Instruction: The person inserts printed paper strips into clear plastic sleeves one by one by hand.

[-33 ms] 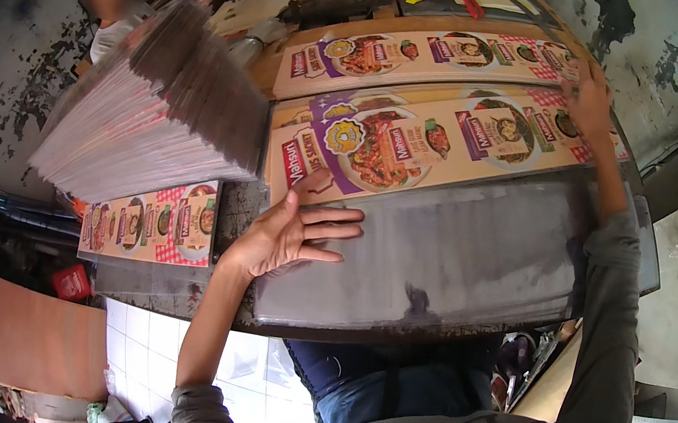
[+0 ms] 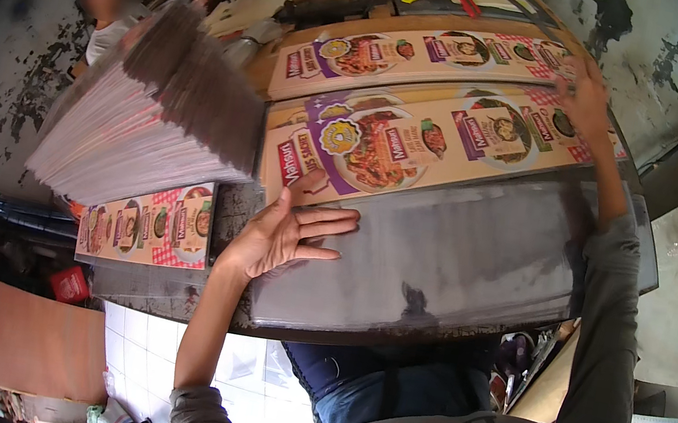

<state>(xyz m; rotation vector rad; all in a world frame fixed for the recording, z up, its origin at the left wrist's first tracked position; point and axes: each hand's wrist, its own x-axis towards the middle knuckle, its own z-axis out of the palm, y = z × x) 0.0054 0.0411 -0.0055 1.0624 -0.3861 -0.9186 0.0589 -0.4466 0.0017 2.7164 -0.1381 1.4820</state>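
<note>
My left hand is open, palm turned to the right and fingers spread, over the left end of a stack of clear plastic sleeves. Its thumb is at the lower left corner of a long printed card sheet with food pictures; I cannot tell whether it presses on it. My right hand reaches across the right end of that sheet, fingers stretched and apart. Those fingertips lie by the right end of a second printed stack farther back. Neither hand visibly grips anything.
A tall leaning pile of sleeved sheets stands on the left, above another printed sheet. Tools, including a red-handled one, lie at the back of the worktable. Two people are at the far left. A brown panel stands below.
The whole view has shifted very slightly. Both hands keep their places and poses over the sheets.
</note>
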